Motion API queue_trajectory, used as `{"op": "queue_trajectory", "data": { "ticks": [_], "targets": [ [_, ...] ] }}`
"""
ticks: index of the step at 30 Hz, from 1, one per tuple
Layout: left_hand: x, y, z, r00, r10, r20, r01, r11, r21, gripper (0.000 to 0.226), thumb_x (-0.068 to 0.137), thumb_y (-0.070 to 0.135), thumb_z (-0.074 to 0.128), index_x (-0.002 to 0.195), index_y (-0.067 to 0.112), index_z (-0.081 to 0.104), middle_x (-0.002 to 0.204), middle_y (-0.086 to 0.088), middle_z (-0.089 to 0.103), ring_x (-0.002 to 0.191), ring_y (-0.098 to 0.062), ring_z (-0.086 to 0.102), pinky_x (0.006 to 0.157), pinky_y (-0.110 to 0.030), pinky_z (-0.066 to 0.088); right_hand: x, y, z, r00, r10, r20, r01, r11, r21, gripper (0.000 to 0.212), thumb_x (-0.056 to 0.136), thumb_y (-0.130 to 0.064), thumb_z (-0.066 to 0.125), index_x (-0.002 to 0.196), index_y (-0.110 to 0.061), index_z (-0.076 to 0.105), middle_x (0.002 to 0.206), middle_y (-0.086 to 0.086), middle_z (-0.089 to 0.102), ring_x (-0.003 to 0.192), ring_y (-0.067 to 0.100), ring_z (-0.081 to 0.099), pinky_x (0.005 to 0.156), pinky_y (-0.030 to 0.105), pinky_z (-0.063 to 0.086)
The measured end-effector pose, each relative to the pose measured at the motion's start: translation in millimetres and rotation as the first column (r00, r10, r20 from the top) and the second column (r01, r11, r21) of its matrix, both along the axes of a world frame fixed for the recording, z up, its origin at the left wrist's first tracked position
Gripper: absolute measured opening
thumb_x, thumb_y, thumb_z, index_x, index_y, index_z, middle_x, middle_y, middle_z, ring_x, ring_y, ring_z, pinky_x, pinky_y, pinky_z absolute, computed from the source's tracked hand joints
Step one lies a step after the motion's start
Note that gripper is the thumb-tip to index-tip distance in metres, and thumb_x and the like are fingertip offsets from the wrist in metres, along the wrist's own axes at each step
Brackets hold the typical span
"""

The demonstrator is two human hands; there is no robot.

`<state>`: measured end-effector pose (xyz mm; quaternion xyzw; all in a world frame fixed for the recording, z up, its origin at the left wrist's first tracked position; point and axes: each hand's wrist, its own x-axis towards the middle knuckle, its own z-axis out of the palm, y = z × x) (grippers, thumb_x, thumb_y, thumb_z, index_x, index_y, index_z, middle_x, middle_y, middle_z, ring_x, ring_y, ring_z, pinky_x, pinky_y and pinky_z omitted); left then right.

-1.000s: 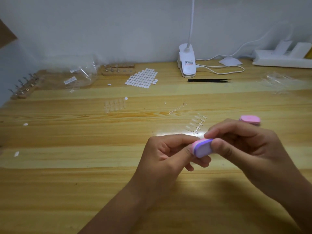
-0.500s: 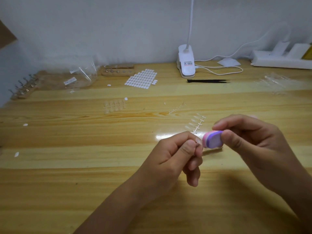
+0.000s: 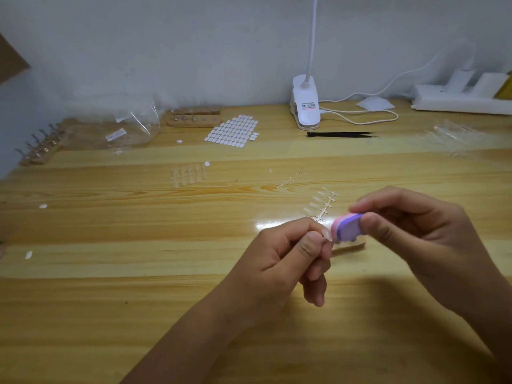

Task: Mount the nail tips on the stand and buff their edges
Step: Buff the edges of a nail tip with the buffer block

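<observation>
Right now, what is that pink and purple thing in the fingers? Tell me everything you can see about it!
It is a small buffer block with rounded corners, layered pink and purple along its edge, with a pale lilac face toward the camera. It looks like foam. The right hand pinches it between thumb and fingers, above the wooden table. Its pink edge seems to touch the clear nail tip that the left hand pinches.
</observation>
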<state>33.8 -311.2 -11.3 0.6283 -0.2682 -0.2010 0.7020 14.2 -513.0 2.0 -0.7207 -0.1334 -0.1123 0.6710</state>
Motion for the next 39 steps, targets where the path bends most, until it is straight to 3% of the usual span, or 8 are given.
{"op": "queue_trajectory", "data": {
  "ticks": [3,6,9,17,22,25,30,39],
  "targets": [
    [0.7,0.1,-0.1,1.000,0.004,-0.003,-0.004,1.000,0.007,0.024,0.101,0.016,0.038,0.084,0.009,0.053,0.063,0.005,0.046,0.049,-0.013,0.057,0.053,-0.022,0.046,-0.9,1.3,0.7,0.999,0.049,0.008,-0.049,0.997,0.056,0.016,0.081,-0.037,0.072,0.091,-0.025,0.077,0.084,-0.004,0.074,0.079,0.008,0.068,0.073,0.017,0.054],
    [0.0,-0.2,-1.4,1.000,-0.016,0.019,0.016,1.000,0.012,0.023,0.101,0.016,0.039,0.087,0.008,0.055,0.063,0.005,0.047,0.049,-0.012,0.058,0.054,-0.023,0.046,-4.8,8.2,-4.0,0.992,0.111,0.053,-0.106,0.991,-0.081,0.024,0.087,-0.039,0.070,0.096,-0.017,0.073,0.088,-0.004,0.072,0.081,0.017,0.068,0.076,0.023,0.054],
    [2.1,0.6,-2.0,1.000,0.005,-0.004,-0.005,1.000,-0.012,0.025,0.101,0.017,0.039,0.082,0.015,0.057,0.062,0.006,0.048,0.051,-0.014,0.058,0.054,-0.023,0.047,1.4,-2.2,-1.3,0.999,-0.046,0.009,0.046,0.995,-0.090,0.016,0.083,-0.034,0.070,0.092,-0.022,0.076,0.084,-0.002,0.074,0.078,0.014,0.069,0.074,0.018,0.053],
    [28.2,22.7,-2.5,0.923,0.317,0.220,-0.363,0.907,0.212,0.018,0.094,0.025,0.051,0.091,0.016,0.066,0.091,0.007,0.063,0.085,-0.007,0.057,0.070,-0.019,0.045,7.0,-13.4,-2.1,0.980,-0.190,-0.059,0.189,0.982,-0.022,0.020,0.080,-0.028,0.069,0.096,-0.017,0.076,0.078,-0.002,0.072,0.072,0.010,0.062,0.072,0.013,0.051],
    [32.8,33.7,-4.9,0.950,0.173,0.259,-0.264,0.888,0.377,0.011,0.094,0.013,0.063,0.089,0.020,0.070,0.089,0.011,0.064,0.076,-0.010,0.052,0.063,-0.013,0.037,9.2,-16.3,-5.2,0.962,-0.262,-0.075,0.262,0.965,-0.015,0.018,0.083,-0.026,0.068,0.096,-0.016,0.074,0.075,-0.008,0.072,0.070,0.006,0.060,0.072,0.011,0.050],
    [29.7,29.7,-9.6,0.964,0.104,0.246,-0.195,0.903,0.382,0.007,0.088,0.016,0.064,0.089,0.017,0.071,0.085,0.004,0.068,0.078,-0.022,0.057,0.064,-0.029,0.044,8.7,-14.0,-6.4,0.965,-0.247,-0.085,0.245,0.969,-0.029,0.017,0.082,-0.027,0.070,0.095,-0.017,0.075,0.081,-0.004,0.074,0.070,0.007,0.061,0.071,0.013,0.051],
    [28.4,26.4,-13.8,0.940,0.109,0.324,-0.244,0.877,0.413,0.005,0.083,0.019,0.070,0.087,0.021,0.073,0.081,0.005,0.064,0.071,-0.005,0.050,0.067,-0.024,0.041,9.0,-12.4,-8.2,0.962,-0.251,-0.105,0.248,0.968,-0.042,0.014,0.080,-0.028,0.071,0.091,-0.021,0.076,0.080,-0.002,0.073,0.071,0.007,0.062,0.071,0.015,0.051],
    [21.0,16.2,-14.8,0.872,0.153,0.465,-0.394,0.782,0.482,0.020,0.075,0.027,0.064,0.094,0.032,0.067,0.094,0.012,0.060,0.084,-0.006,0.053,0.078,-0.020,0.045,8.0,-8.3,-11.6,0.964,-0.243,-0.108,0.231,0.967,-0.108,0.019,0.078,-0.036,0.071,0.089,-0.021,0.076,0.083,0.000,0.074,0.076,0.006,0.066,0.074,0.013,0.050]
  ]
}}
